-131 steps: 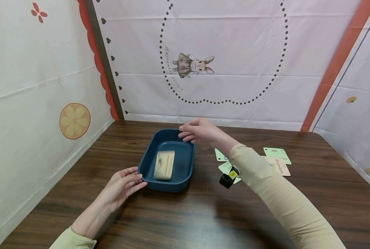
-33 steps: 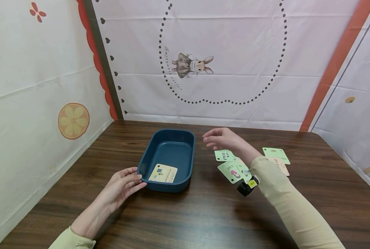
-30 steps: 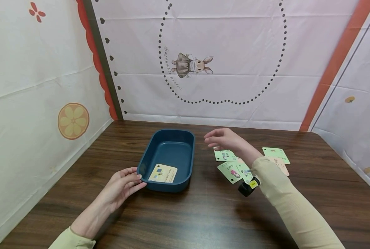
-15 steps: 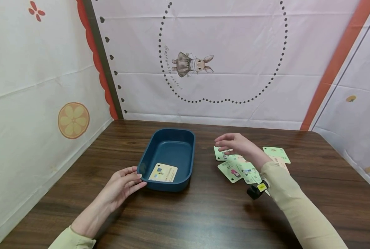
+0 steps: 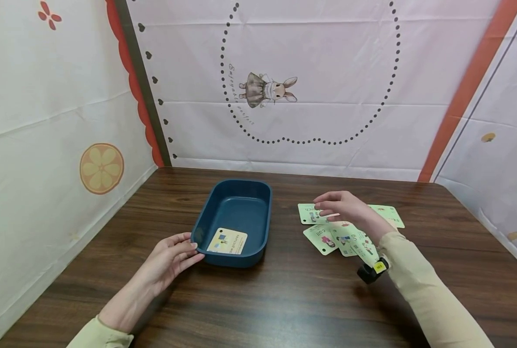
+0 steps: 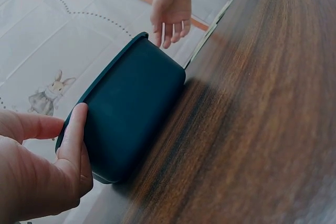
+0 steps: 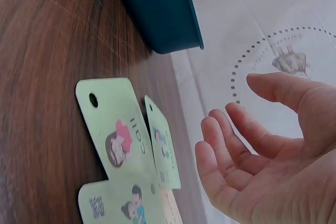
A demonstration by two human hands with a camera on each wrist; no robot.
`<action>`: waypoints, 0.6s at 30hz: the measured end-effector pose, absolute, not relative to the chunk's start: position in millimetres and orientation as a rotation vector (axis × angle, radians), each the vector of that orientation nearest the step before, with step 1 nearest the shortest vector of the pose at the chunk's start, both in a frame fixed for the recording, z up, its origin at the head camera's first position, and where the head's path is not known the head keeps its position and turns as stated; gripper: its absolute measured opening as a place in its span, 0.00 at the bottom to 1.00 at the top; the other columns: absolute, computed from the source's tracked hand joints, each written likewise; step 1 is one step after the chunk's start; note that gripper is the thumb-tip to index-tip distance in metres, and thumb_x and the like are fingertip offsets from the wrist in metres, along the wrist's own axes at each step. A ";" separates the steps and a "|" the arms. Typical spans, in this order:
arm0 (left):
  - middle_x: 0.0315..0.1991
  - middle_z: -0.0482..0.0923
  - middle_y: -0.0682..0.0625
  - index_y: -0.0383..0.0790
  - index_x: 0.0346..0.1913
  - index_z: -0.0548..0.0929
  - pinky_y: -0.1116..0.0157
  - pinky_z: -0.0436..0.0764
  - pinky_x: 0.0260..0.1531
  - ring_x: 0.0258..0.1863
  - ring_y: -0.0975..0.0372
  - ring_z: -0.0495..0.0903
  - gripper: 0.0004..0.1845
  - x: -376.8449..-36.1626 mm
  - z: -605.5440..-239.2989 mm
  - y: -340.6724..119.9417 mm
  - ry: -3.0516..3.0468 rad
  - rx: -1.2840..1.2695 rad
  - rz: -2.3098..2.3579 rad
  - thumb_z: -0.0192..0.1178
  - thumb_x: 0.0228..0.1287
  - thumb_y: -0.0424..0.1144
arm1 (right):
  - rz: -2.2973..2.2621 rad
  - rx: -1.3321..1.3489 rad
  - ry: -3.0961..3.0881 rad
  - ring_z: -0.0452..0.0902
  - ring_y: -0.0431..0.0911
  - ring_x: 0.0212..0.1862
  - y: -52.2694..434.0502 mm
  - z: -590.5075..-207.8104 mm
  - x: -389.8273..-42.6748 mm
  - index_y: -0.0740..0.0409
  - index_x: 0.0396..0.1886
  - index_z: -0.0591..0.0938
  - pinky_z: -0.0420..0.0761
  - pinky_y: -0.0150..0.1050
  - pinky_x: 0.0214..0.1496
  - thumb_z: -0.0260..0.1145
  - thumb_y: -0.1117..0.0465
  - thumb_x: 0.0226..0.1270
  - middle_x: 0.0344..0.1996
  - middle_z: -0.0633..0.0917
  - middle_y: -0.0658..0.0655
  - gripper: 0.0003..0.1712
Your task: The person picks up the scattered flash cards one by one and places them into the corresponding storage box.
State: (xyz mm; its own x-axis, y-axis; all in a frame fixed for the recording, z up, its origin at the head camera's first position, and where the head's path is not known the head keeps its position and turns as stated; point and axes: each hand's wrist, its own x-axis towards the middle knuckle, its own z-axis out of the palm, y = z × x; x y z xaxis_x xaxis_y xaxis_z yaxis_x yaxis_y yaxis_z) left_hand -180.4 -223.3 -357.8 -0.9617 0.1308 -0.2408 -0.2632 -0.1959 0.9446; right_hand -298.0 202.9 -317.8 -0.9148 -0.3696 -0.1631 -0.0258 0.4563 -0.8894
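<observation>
At the near left corner of a dark blue plastic bin [image 5: 235, 261], my left hand [image 5: 171, 261] pinches the rim; in the left wrist view the fingers [image 6: 73, 135] lie along the outer wall. A cream card [image 5: 228, 241] with a picture and the printed word "pictures" lies inside, near the front wall. My right hand [image 5: 347, 209] is held above several green cards with loosely bent fingers and nothing in them. Among these, a card reading "call" [image 5: 321, 239] overlaps its neighbours. In the right wrist view, the palm faces the cards and the fingers are apart from them.
The green cards spread over the dark wooden table [image 5: 284, 299] right of the bin, partly under the right forearm. Another green card [image 5: 389, 215] lies farther right. A printed cloth [image 5: 328, 58] walls off the back and both sides.
The blurred card in the bin now lies still near its front wall. My right hand has moved from over the bin's far edge rightward to the green cards. The left hand stays put.
</observation>
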 end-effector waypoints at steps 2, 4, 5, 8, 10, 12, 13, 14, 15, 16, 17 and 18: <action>0.50 0.74 0.46 0.29 0.69 0.54 0.68 0.84 0.54 0.47 0.64 0.80 0.28 -180.5 -358.0 -223.3 1.806 -0.153 2.243 0.53 0.71 0.30 | -1.453 -0.332 2.372 0.82 0.45 0.50 206.4 -318.7 -296.6 0.70 0.66 0.70 0.85 0.40 0.55 0.59 0.54 0.74 0.62 0.78 0.68 0.30; 0.50 0.74 0.46 0.29 0.69 0.54 0.68 0.84 0.54 0.47 0.64 0.80 0.28 -180.5 -358.0 -223.2 1.805 -0.151 2.241 0.53 0.71 0.30 | -1.461 -0.327 2.367 0.83 0.44 0.48 209.8 -319.5 -295.4 0.70 0.66 0.70 0.85 0.39 0.53 0.59 0.54 0.73 0.59 0.80 0.65 0.30; 0.50 0.74 0.46 0.29 0.68 0.54 0.68 0.84 0.54 0.47 0.64 0.80 0.28 -180.5 -357.9 -223.1 1.805 -0.151 2.241 0.53 0.71 0.30 | -1.465 -0.325 2.365 0.83 0.43 0.47 211.3 -319.8 -294.8 0.70 0.66 0.70 0.86 0.38 0.53 0.59 0.54 0.73 0.57 0.81 0.63 0.30; 0.49 0.74 0.47 0.30 0.68 0.55 0.68 0.85 0.54 0.46 0.64 0.80 0.27 -180.5 -357.4 -223.0 1.802 -0.158 2.246 0.53 0.71 0.30 | -1.470 -0.311 2.359 0.82 0.42 0.45 215.5 -320.6 -293.5 0.71 0.66 0.69 0.85 0.36 0.49 0.59 0.55 0.73 0.53 0.83 0.58 0.30; 0.49 0.73 0.47 0.30 0.67 0.55 0.68 0.85 0.54 0.46 0.64 0.80 0.27 -180.6 -357.1 -223.0 1.800 -0.163 2.249 0.53 0.71 0.30 | -1.469 -0.305 2.359 0.82 0.42 0.45 217.7 -321.2 -292.9 0.71 0.66 0.69 0.85 0.35 0.48 0.60 0.55 0.73 0.52 0.83 0.57 0.30; 0.49 0.73 0.47 0.30 0.67 0.55 0.68 0.85 0.54 0.45 0.64 0.80 0.27 -180.7 -356.9 -223.0 1.798 -0.167 2.250 0.53 0.71 0.30 | -1.466 -0.298 2.360 0.82 0.42 0.46 219.6 -321.7 -292.3 0.70 0.66 0.70 0.85 0.34 0.48 0.60 0.55 0.73 0.53 0.82 0.58 0.30; 0.49 0.73 0.47 0.30 0.67 0.55 0.68 0.85 0.54 0.45 0.64 0.80 0.27 -180.7 -357.0 -223.0 1.799 -0.167 2.249 0.53 0.71 0.30 | -1.464 -0.298 2.362 0.82 0.42 0.46 220.8 -321.9 -292.0 0.70 0.66 0.70 0.85 0.34 0.48 0.60 0.55 0.72 0.54 0.82 0.60 0.30; 0.49 0.74 0.47 0.30 0.68 0.55 0.68 0.85 0.54 0.45 0.64 0.80 0.27 -180.6 -356.9 -223.0 1.800 -0.166 2.248 0.53 0.71 0.30 | -1.458 -0.301 2.365 0.82 0.43 0.47 222.1 -322.2 -291.5 0.70 0.66 0.70 0.85 0.35 0.49 0.60 0.55 0.73 0.56 0.81 0.62 0.30; 0.49 0.74 0.47 0.30 0.68 0.55 0.68 0.85 0.54 0.46 0.64 0.80 0.27 -180.6 -356.9 -223.0 1.800 -0.165 2.247 0.53 0.71 0.30 | -1.455 -0.302 2.366 0.82 0.43 0.48 223.6 -322.3 -291.0 0.70 0.66 0.70 0.85 0.35 0.50 0.60 0.55 0.73 0.57 0.80 0.64 0.30; 0.49 0.74 0.47 0.30 0.68 0.55 0.68 0.85 0.54 0.46 0.64 0.80 0.28 -180.5 -356.9 -223.0 1.801 -0.164 2.247 0.53 0.71 0.30 | -1.449 -0.308 2.369 0.82 0.43 0.48 225.5 -322.5 -290.6 0.70 0.66 0.70 0.85 0.35 0.50 0.60 0.54 0.73 0.59 0.79 0.65 0.30; 0.49 0.74 0.47 0.30 0.68 0.55 0.68 0.84 0.54 0.46 0.64 0.80 0.28 -180.4 -356.9 -223.0 1.803 -0.163 2.245 0.53 0.71 0.30 | -1.446 -0.306 2.371 0.82 0.42 0.48 227.5 -322.7 -290.0 0.70 0.66 0.70 0.85 0.35 0.51 0.60 0.54 0.73 0.59 0.79 0.66 0.30; 0.49 0.74 0.47 0.30 0.68 0.55 0.68 0.85 0.54 0.45 0.65 0.80 0.27 -180.3 -356.9 -223.1 1.805 -0.164 2.245 0.53 0.71 0.30 | -1.444 -0.307 2.372 0.82 0.42 0.48 229.5 -322.9 -289.5 0.70 0.66 0.69 0.85 0.36 0.52 0.60 0.54 0.73 0.60 0.78 0.67 0.31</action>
